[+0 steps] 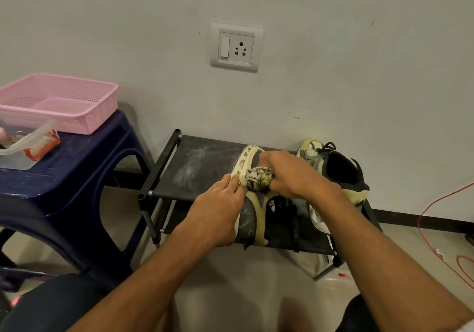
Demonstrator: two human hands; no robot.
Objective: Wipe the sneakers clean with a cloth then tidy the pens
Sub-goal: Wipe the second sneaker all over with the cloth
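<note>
Two sneakers lie on a low black shoe rack (pixel 195 167). The nearer grey-and-cream sneaker (pixel 250 216) lies on its side, sole edge to the left. My left hand (pixel 218 211) holds it by the sole side, fingers curled on the rim. My right hand (pixel 289 172) grips a bunched patterned cloth (pixel 257 179) and presses it onto the sneaker's upper near the toe. The second sneaker (pixel 336 167), yellow-grey with a black opening, lies to the right behind my right wrist. No pens can be made out.
A dark blue plastic stool (pixel 84 157) stands at the left, carrying a pink mesh basket (pixel 77 106) and a clear lidless box (pixel 23 149) with red clips. A wall socket (pixel 236 47) sits above the rack. A red cable (pixel 436 229) trails on the floor at right.
</note>
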